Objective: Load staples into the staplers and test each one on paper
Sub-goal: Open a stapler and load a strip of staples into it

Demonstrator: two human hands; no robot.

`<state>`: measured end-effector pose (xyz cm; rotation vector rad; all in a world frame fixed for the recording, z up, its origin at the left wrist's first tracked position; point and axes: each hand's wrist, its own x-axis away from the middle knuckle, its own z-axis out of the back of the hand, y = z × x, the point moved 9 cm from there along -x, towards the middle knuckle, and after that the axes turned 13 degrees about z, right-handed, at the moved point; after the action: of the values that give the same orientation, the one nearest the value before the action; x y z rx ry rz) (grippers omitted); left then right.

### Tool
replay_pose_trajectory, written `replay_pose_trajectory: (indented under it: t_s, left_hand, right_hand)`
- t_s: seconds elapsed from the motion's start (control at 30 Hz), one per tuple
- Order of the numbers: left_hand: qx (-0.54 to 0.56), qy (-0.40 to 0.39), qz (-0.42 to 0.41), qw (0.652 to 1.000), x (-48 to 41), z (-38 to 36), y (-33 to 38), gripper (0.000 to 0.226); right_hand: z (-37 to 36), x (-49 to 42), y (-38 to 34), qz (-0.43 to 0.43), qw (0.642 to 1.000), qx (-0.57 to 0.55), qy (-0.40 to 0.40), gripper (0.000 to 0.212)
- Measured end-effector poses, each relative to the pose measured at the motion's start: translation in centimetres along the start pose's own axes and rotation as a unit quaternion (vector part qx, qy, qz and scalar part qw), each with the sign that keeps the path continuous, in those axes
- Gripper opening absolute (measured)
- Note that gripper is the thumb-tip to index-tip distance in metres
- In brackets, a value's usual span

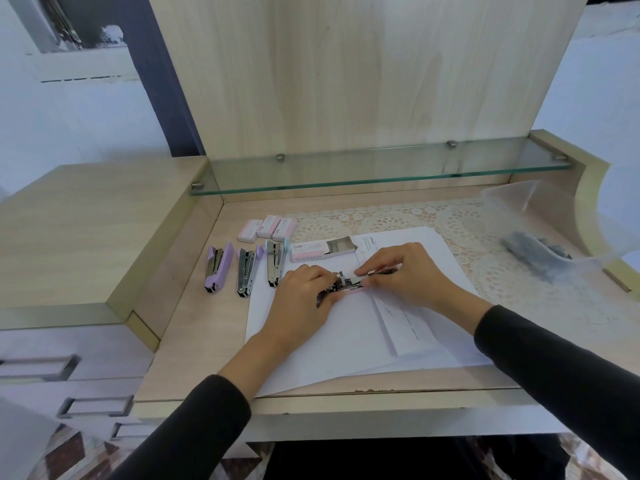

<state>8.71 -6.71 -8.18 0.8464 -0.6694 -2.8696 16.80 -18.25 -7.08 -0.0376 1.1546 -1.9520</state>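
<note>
Gripping the near end of a pink-trimmed metal stapler (341, 284), my left hand (304, 299) has its fingers curled over it. My right hand (405, 271) pinches the far end of the same stapler between thumb and fingertips. A small white piece sits under those fingertips, perhaps a strip of staples, though it is too blurred to tell. The stapler lies hinged open on a stack of white paper sheets (346, 348), beside a folded white printed sheet (405, 323).

Just beyond my hands is an opened pink staple box (311, 252), and behind it three closed pink staple boxes (266, 228) in a row. Left of the paper three opened staplers lie side by side: a lilac plastic stapler (216, 268), a grey-blue stapler (246, 271) and a pale blue stapler (275, 263). A white lace mat (381, 216) covers the light wooden desk (194, 327), and a clear plastic tub (554, 230) stands far right.
</note>
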Motion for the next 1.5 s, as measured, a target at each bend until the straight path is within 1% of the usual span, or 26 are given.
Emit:
replay_pose_trajectory:
  t_s: [0.17, 0.53, 0.6, 0.7, 0.83, 0.93, 1.03, 1.17, 1.23, 1.37, 1.5]
  left_hand:
    - [-0.002, -0.005, 0.004, 1.000, -0.03, -0.01, 0.08, 0.037]
    - [0.003, -0.007, 0.012, 1.000, -0.01, -0.19, -0.16, 0.035]
    - [0.002, -0.009, 0.014, 1.000, 0.01, -0.21, -0.19, 0.032]
    - [-0.007, -0.008, 0.015, 1.000, 0.04, -0.19, -0.08, 0.021]
    - [-0.007, -0.007, 0.011, 1.000, 0.03, -0.09, 0.09, 0.019]
    - [-0.013, -0.008, 0.010, 1.000, -0.01, -0.13, 0.11, 0.024]
    - [-0.021, -0.012, 0.012, 1.000, 0.00, -0.21, 0.04, 0.021]
    - [-0.012, -0.022, 0.011, 1.000, -0.03, -0.17, 0.15, 0.034]
    - [-0.010, -0.025, 0.013, 1.000, -0.03, -0.18, 0.16, 0.034]
    - [-0.010, -0.033, 0.021, 0.999, -0.02, -0.34, 0.06, 0.026]
    - [-0.012, -0.031, 0.019, 0.999, -0.03, -0.25, 0.20, 0.034]
  right_hand:
    - [-0.01, 0.20, 0.17, -0.013, 1.000, -0.016, 0.015, 0.017]
    - [-0.15, 0.40, 0.37, -0.030, 0.999, -0.039, 0.008, 0.015]
    - [-0.08, 0.47, 0.53, -0.036, 0.999, -0.037, 0.011, 0.014]
    - [-0.05, 0.51, 0.44, -0.035, 0.999, -0.034, 0.009, 0.014]
    - [-0.06, 0.56, 0.60, -0.043, 0.998, -0.039, 0.012, 0.014]
    - [0.00, 0.59, 0.70, -0.046, 0.998, -0.037, 0.015, 0.014]
    - [0.07, 0.61, 0.77, -0.052, 0.998, -0.043, 0.017, 0.014]
    - [0.17, 0.72, 0.68, -0.056, 0.997, -0.051, 0.020, 0.013]
    - [0.18, 0.77, 0.63, -0.058, 0.997, -0.050, 0.020, 0.013]
    - [0.13, 0.71, 0.46, -0.054, 0.998, -0.041, 0.015, 0.015]
    - [0.03, 0.64, 0.61, -0.055, 0.998, -0.037, 0.010, 0.015]
